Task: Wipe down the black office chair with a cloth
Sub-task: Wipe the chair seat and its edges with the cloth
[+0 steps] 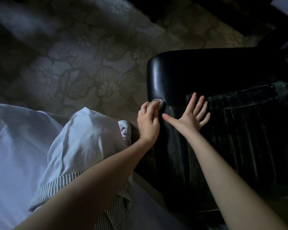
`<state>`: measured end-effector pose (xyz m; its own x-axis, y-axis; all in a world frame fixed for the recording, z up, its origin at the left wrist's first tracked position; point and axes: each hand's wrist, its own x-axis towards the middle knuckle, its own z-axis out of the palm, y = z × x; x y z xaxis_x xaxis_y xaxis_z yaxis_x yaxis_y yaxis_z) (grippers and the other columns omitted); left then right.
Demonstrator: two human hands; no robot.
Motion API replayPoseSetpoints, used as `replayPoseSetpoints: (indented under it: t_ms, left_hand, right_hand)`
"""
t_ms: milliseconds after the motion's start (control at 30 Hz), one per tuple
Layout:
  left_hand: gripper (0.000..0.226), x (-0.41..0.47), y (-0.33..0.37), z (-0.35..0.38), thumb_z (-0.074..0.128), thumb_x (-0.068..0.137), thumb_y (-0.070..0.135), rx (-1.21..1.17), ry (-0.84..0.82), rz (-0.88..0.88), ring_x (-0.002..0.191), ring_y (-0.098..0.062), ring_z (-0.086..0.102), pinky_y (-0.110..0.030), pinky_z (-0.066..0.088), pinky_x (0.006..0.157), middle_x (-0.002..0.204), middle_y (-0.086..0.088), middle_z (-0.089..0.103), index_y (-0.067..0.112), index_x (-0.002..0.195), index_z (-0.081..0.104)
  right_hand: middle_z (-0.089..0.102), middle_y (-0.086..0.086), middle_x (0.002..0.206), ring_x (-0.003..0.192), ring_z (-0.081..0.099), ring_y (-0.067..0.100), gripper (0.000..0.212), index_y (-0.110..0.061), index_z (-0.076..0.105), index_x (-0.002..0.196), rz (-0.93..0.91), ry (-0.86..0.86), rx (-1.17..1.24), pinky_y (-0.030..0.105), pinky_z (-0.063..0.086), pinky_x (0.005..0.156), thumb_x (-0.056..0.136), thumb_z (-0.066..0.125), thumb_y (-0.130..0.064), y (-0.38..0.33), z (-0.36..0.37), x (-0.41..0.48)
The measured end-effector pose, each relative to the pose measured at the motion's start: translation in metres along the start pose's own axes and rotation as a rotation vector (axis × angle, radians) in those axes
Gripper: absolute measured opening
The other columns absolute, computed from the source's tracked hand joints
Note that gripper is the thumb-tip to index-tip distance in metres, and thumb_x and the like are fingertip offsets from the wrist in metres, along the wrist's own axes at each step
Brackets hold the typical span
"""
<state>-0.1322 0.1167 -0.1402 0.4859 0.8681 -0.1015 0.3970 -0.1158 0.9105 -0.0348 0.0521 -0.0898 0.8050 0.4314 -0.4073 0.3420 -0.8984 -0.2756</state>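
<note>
Two bare forearms [90,188] reach in from the bottom edge over a pale garment [70,138] with a striped hem [61,183], and beyond them lies the black office chair [206,72], standing on a patterned carpet [90,67] at the right of the view. The left hand [148,122] has its grip closed round a small bunched cloth [157,103], pressing it to the chair's left edge just where the glossy rounded cushion meets the ribbed panel [239,138]. The right hand [192,115] lies flat on that panel just beside it, fingers spread and holding nothing — it seems to be steadying the chair. A sock [124,130] with a small cartoon face shows near the left wrist. As for progress, the glossy cushion above the cloth looks fairly clean, though the dim light makes that hard to judge; the ribbed panel and the seam across it carry a grey film and pale specks. I would say most of the wiping is yet to do — the whole ribbed surface and the far side.
</note>
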Motion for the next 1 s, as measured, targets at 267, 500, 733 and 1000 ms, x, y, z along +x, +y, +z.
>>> replayPoseSetpoints:
  t_ms: [267, 500, 733, 1000]
  left_hand:
    - [0.036, 0.009, 0.01, 0.002, 0.046, 0.089, 0.014, 0.0, -0.004, 0.012, 0.109, -0.013, 0.046, -0.027, 0.034, 0.097, 0.122, 0.0, 0.053, 0.022, 0.12, 0.061]
    - [0.031, 0.053, 0.022, 0.007, 0.044, 0.093, 0.013, 0.049, -0.04, -0.017, 0.111, -0.02, 0.049, -0.033, 0.037, 0.096, 0.12, -0.002, 0.054, 0.019, 0.118, 0.061]
    - [0.032, 0.089, 0.026, 0.003, 0.045, 0.097, 0.018, 0.037, -0.131, -0.067, 0.114, -0.016, 0.049, -0.014, 0.029, 0.087, 0.123, -0.006, 0.052, 0.02, 0.127, 0.056]
    - [0.029, 0.075, 0.023, -0.006, 0.047, 0.097, 0.021, 0.191, -0.225, 0.096, 0.111, -0.016, 0.051, -0.021, 0.036, 0.088, 0.119, -0.002, 0.055, 0.022, 0.123, 0.059]
  right_hand:
    - [-0.027, 0.007, 0.154, 0.141, -0.026, 0.022, 0.127, -0.023, -0.019, 0.147, 0.104, -0.035, 0.093, 0.046, -0.016, 0.111, 0.066, 0.069, -0.065, -0.021, -0.015, 0.024]
    - [-0.011, 0.003, 0.158, 0.145, -0.007, 0.024, 0.102, -0.028, 0.004, 0.15, -0.085, 0.08, 0.054, 0.044, -0.001, 0.114, 0.076, 0.069, -0.05, 0.0, -0.036, -0.002]
    - [-0.016, 0.001, 0.158, 0.145, -0.012, 0.019, 0.107, -0.027, -0.005, 0.15, -0.011, -0.036, -0.031, 0.044, -0.002, 0.115, 0.075, 0.063, -0.062, 0.038, -0.025, -0.027]
    - [-0.018, 0.001, 0.157, 0.144, -0.016, 0.018, 0.107, -0.028, -0.009, 0.15, 0.025, -0.049, -0.023, 0.043, -0.009, 0.115, 0.076, 0.059, -0.065, 0.03, -0.02, -0.015]
